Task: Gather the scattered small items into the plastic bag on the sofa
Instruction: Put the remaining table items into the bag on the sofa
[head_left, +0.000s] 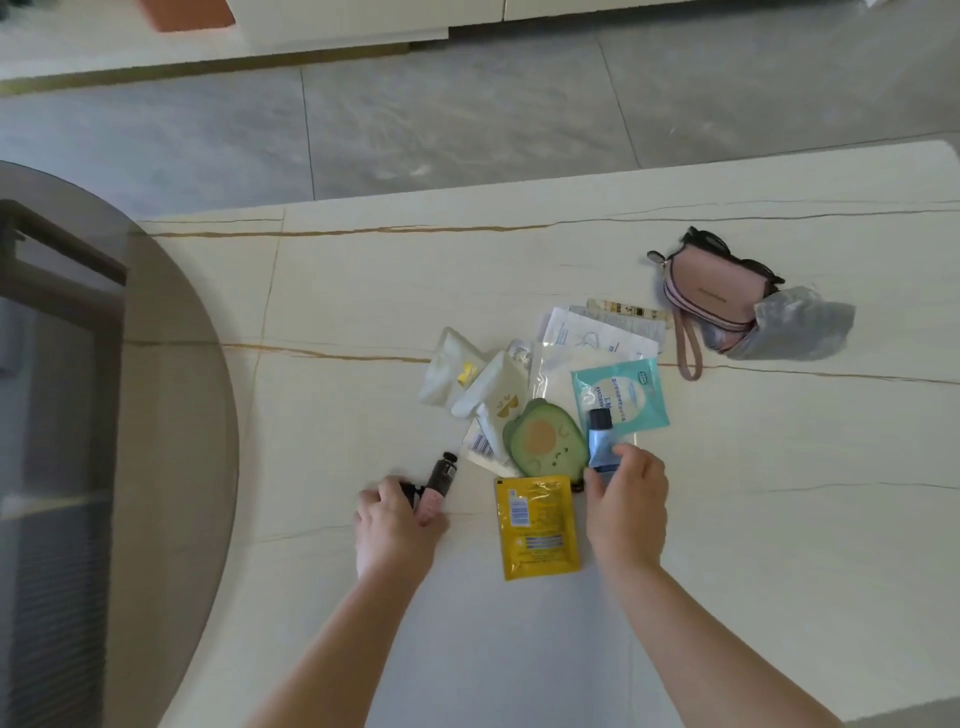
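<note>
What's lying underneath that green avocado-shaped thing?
The avocado-shaped item lies over white packets and a clear plastic bag. Whatever sits directly beneath it is covered.

On a cream marble-look table (779, 519), the left hand (395, 525) grips a pink tube with a dark cap (439, 483) while the right hand (626, 506) pinches the lower end of a small blue tube (601, 439). Between the hands lies a yellow sachet (537, 527), touching a green avocado-shaped item (540, 444) amid white packets and a teal sachet (621, 397). A pink wristlet pouch (711, 291) sits well apart at the far right, beside crumpled grey plastic (800, 325)
</note>
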